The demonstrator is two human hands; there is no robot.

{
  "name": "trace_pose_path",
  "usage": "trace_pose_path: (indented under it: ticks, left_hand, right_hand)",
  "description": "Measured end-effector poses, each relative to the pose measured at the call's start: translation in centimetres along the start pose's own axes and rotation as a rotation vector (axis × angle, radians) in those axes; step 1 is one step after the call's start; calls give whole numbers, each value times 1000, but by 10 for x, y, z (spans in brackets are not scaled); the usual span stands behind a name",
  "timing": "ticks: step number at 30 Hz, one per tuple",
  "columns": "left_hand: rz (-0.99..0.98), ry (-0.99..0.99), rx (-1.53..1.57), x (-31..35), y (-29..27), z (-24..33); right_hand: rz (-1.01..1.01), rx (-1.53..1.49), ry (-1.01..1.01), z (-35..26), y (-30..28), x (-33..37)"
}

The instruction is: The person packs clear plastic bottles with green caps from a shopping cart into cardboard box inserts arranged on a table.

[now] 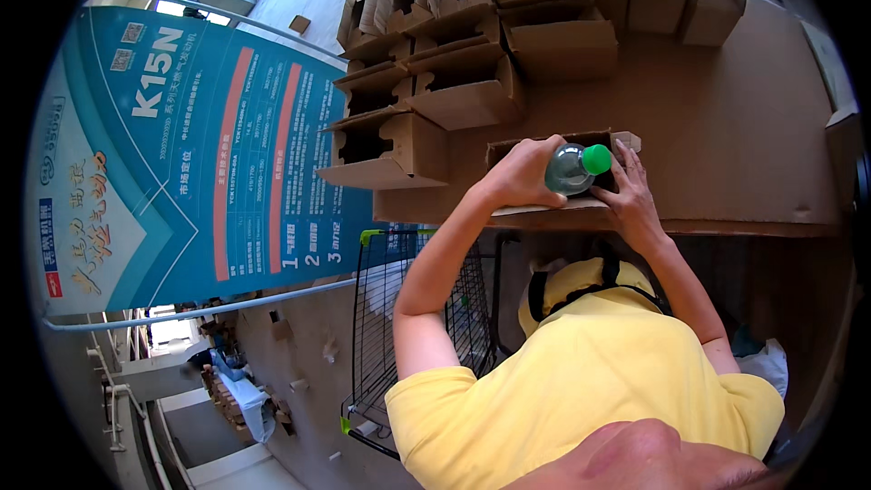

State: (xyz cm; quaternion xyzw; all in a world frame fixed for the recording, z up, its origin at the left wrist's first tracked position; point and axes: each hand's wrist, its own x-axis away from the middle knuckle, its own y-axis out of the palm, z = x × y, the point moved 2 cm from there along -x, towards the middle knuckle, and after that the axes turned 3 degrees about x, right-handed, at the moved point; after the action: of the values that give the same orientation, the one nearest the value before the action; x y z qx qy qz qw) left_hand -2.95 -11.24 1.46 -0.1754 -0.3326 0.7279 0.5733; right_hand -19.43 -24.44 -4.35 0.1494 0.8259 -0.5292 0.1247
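My left hand (524,172) is closed round a clear plastic bottle (566,171) with a green cap (596,160). The bottle lies tilted over the open top of a small brown cardboard box (504,149), its cap pointing right. How much of it is inside the box cannot be made out. My right hand (633,195) grips the right end of that box, fingers along the end flap (628,141) and thumb near the front wall, close below the cap. The box stands at the near edge of a cardboard-covered table (708,145).
Several open cardboard boxes (463,86) stand in rows on the table's far and left parts. A black wire cart (381,299) with green corners is below the table's left edge. A large blue printed banner (181,163) on a pipe frame stands to the left.
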Motion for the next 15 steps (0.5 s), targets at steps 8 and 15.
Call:
trace_pose_path:
  ticks: [8, 15]
  left_hand:
    - [-388, -294, -330, -36, 40, -78]
    - [-396, -462, -375, -55, 85, -134]
  right_hand:
    - [50, 0, -27, 13, 20, 2]
    - [101, -78, -71, 14, 17, 0]
